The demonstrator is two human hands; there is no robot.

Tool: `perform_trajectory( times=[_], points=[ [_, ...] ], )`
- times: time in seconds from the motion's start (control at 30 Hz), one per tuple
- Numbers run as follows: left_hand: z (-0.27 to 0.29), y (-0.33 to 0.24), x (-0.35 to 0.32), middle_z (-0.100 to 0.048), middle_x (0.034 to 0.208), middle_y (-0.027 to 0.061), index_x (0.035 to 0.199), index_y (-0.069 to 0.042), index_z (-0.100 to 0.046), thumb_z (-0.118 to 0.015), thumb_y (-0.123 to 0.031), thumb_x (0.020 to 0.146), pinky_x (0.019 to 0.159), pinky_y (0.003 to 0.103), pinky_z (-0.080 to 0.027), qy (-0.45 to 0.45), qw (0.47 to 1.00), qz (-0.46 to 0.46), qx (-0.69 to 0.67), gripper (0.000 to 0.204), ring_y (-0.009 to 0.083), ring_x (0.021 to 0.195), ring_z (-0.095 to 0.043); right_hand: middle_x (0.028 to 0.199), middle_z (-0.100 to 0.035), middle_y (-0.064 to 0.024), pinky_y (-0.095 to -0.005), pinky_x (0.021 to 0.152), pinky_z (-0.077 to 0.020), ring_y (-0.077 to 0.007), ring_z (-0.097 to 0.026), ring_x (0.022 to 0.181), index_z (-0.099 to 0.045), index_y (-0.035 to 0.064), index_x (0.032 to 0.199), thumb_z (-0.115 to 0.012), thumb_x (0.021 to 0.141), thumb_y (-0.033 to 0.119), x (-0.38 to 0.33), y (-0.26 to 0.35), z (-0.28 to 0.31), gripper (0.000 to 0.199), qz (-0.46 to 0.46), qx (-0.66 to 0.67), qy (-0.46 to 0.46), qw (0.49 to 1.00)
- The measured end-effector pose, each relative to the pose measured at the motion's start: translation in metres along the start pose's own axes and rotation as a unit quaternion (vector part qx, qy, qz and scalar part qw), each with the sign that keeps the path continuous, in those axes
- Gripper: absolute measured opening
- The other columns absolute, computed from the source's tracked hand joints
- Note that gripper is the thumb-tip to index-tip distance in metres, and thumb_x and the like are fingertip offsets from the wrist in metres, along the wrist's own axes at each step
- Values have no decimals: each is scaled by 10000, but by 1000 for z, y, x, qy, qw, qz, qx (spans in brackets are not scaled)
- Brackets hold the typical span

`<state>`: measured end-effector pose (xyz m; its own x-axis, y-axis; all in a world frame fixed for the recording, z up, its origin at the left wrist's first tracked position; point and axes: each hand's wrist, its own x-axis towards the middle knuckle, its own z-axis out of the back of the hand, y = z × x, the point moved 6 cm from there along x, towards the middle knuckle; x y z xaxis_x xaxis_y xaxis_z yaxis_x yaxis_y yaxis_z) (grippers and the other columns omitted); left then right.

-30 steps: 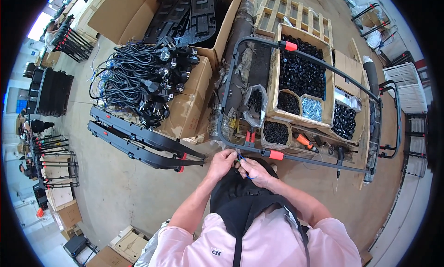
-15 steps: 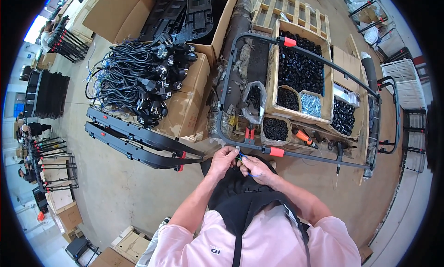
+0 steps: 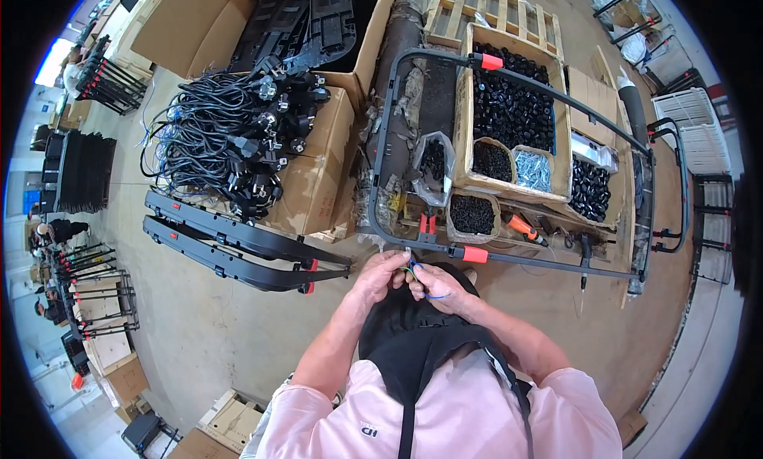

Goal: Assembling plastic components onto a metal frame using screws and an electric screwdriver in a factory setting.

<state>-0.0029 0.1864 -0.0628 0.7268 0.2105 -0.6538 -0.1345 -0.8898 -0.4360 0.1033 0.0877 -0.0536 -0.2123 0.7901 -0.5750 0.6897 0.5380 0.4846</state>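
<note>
A tubular frame [image 3: 509, 161] lies across the counter [image 3: 445, 101], ringing the box of small caps [image 3: 513, 109] and tubs of parts [image 3: 473, 214]. Left of it, a coil of power cables [image 3: 214, 141] sits on a cardboard box [image 3: 314, 177], with two long rails [image 3: 238, 248] on the floor [image 3: 199, 332] before it.

Around me: grey concrete floor [image 3: 199, 332]; cardboard boxes [image 3: 310, 181] with black cables [image 3: 214, 141]; wooden pallet [image 3: 493, 10]; white crate [image 3: 699, 133] to my right; daylight at window [image 3: 56, 61] far left.
</note>
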Motion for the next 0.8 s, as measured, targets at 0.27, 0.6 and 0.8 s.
perform_trajectory(
  times=[0.27, 0.6, 0.8],
  points=[
    [-4, -8, 2, -591, 716, -30, 1078, -64, -695, -686, -298, 1050, 551, 235, -378, -70, 997, -22, -23, 236, 63, 589, -499, 804, -487, 31, -278, 678, -415, -99, -454, 703, -584, 62, 1045, -534, 1128, 378, 11, 0, -4, 331, 26, 19, -18, 999],
    [-9, -27, -3, -661, 752, 13, 1140, 10, -754, -684, -211, 1052, 597, 257, -478, -156, 970, -76, 171, 248, 96, 654, -589, 827, -502, 17, -289, 685, -414, -107, -459, 726, -583, 51, 1070, -530, 1127, 353, 14, -2, -2, 312, 7, 14, -31, 999],
    [-15, -26, -12, -690, 782, 43, 1104, 44, -750, -667, -176, 1054, 631, 278, -541, -174, 975, -61, 124, 241, 127, 695, -652, 856, -509, 6, -304, 704, -430, -121, -462, 740, -582, 50, 1076, -521, 1132, 341, 20, -6, -4, 303, 5, 19, -33, 999]
  ],
)
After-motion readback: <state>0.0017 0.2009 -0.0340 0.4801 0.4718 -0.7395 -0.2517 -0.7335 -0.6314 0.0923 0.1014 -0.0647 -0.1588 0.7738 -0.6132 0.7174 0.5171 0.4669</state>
